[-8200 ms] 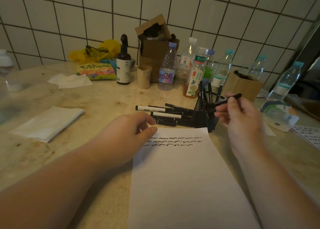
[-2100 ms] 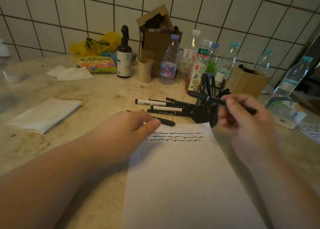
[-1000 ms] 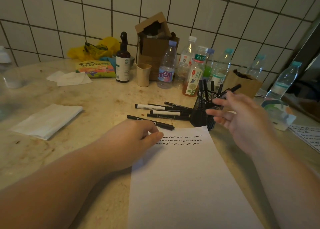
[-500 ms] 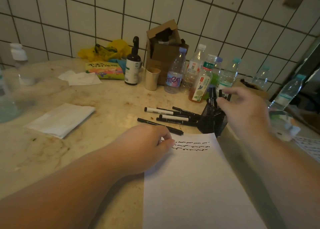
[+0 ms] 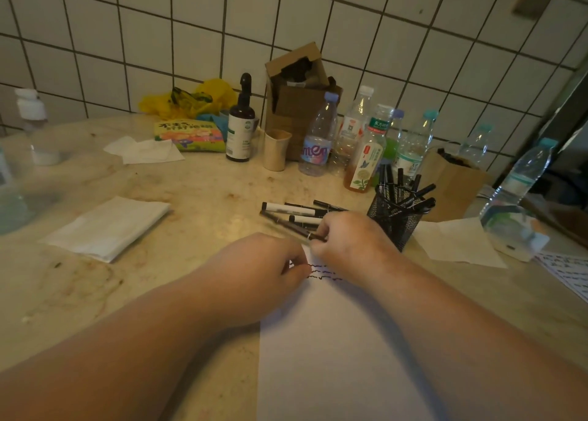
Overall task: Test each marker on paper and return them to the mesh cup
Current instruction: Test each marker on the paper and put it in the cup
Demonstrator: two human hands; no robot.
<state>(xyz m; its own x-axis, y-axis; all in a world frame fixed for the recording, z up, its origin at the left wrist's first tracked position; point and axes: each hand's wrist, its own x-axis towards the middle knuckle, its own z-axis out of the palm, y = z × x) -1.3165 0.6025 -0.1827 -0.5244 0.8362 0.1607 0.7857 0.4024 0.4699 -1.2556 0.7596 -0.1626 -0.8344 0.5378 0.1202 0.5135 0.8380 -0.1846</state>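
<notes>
A: How far along does the testing look?

B: Partway, I'd judge. The mesh cup (image 5: 395,217) stands on the tabletop (image 5: 197,197) to the right of centre, with a good number of black markers (image 5: 410,197) standing in it. A smaller loose pile of markers (image 5: 296,212) lies flat just left of the cup, so those are not yet back in it (I can't tell whether they have been tried or not).

A: And the paper?

B: The paper (image 5: 334,357) lies near the person, with a few short rows of wavy black test strokes (image 5: 321,272) at its far edge. Most of the sheet is bare.

A: What are the hands doing?

B: The right hand (image 5: 350,242) is at the near edge of the pile, fingers pinching a dark marker (image 5: 296,228) that lies slanted there. The left hand (image 5: 264,271) rests at the paper's far left corner, fingers curled; whether it pinches the sheet or only weighs on it, I cannot tell.

A: So what is left?

B: Likely trying this marker on the sheet, dropping it into the cup, then working through the remaining pile.
</notes>
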